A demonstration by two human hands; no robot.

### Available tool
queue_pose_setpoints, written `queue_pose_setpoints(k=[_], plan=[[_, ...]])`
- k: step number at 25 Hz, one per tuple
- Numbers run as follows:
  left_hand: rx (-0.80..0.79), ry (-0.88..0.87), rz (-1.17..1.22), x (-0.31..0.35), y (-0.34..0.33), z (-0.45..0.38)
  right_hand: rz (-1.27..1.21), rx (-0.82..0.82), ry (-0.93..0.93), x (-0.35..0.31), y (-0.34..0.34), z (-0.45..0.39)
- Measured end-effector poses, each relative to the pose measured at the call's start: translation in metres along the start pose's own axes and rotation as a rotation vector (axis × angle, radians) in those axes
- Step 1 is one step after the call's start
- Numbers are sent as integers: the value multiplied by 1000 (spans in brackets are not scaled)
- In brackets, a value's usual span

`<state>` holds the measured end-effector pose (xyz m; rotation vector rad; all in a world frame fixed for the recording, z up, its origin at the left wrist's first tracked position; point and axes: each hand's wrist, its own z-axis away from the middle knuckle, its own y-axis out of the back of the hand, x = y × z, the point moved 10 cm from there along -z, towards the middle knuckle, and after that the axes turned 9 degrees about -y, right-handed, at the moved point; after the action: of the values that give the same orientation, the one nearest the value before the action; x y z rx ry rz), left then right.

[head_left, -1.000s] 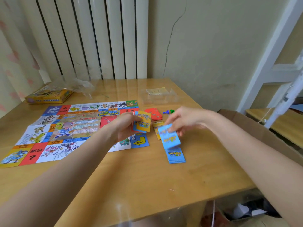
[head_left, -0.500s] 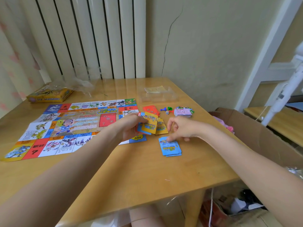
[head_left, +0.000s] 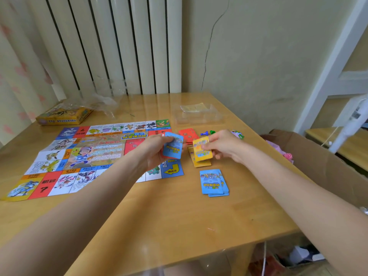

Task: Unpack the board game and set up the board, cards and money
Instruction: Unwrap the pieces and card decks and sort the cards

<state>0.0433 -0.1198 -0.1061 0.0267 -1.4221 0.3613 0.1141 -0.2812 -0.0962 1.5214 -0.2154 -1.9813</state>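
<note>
The colourful game board [head_left: 65, 156] lies flat on the left half of the wooden table [head_left: 179, 220]. My left hand [head_left: 153, 150] grips a small stack of cards [head_left: 173, 146] with a blue one on top, over the board's right edge. My right hand [head_left: 225, 145] pinches a yellow card [head_left: 201, 150] just above a yellow pile [head_left: 202, 163]. A blue pile [head_left: 214, 182] lies nearer to me. A red pile [head_left: 188, 134] sits behind, beside small blue and green pawns [head_left: 207, 133] and paper money [head_left: 238, 134].
The yellow game box [head_left: 63, 115] and crumpled clear wrap [head_left: 93, 102] sit at the far left. A clear plastic tray [head_left: 197, 114] stands at the back. An open cardboard box [head_left: 318, 156] is beside the table's right edge.
My right hand left the blue pile and now pinches a yellow card over the yellow pile. The stack in my left hand now shows a blue card on top.
</note>
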Motion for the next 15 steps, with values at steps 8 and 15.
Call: queue_pose_setpoints(k=[8,15], plan=[[21,-51,7,0,-3,-4,233,191,154,-21,-1,3],[-224,-12,74,2,-38,8,-91,-69,186,-32,-11,9]])
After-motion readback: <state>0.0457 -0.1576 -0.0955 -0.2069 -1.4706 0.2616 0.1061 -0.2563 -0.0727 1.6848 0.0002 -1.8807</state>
